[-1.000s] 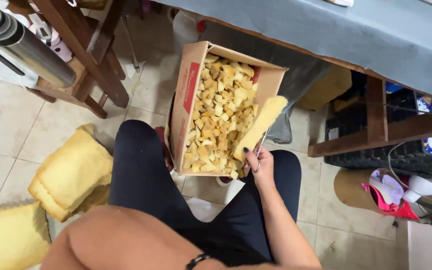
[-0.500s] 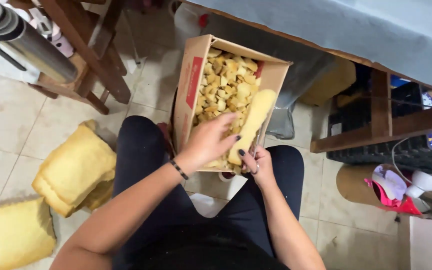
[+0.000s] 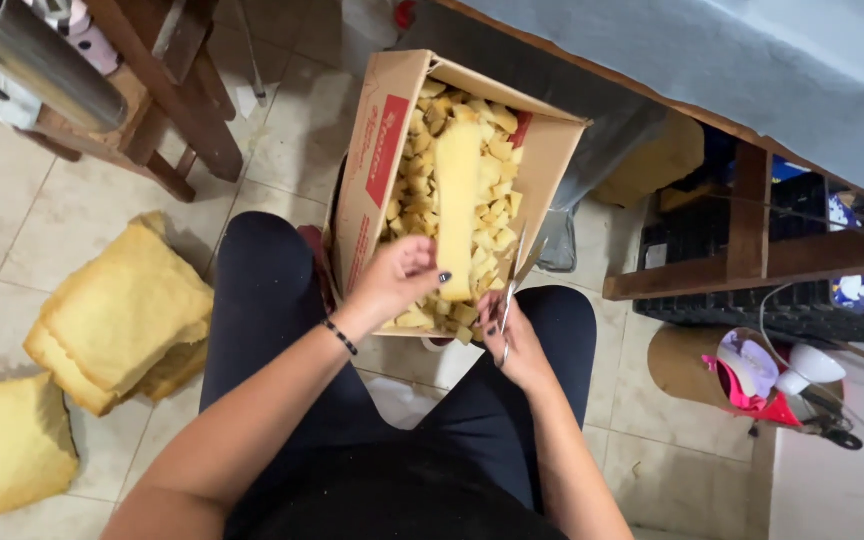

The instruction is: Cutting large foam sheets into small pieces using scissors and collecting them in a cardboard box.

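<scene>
The left hand grips a long yellow foam strip by its near end, over the cardboard box of foam cubes (between the knees). The right hand clasps open scissors beside it.

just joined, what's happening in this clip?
A seated person is working over an open cardboard box full of small yellow foam chunks, set on the floor between their knees. The left hand holds a long strip of yellow foam over the box; the right hand holds scissors open beside the strip's lower end. Uncut yellow foam pads lie stacked on the tile floor to the person's left.
</scene>
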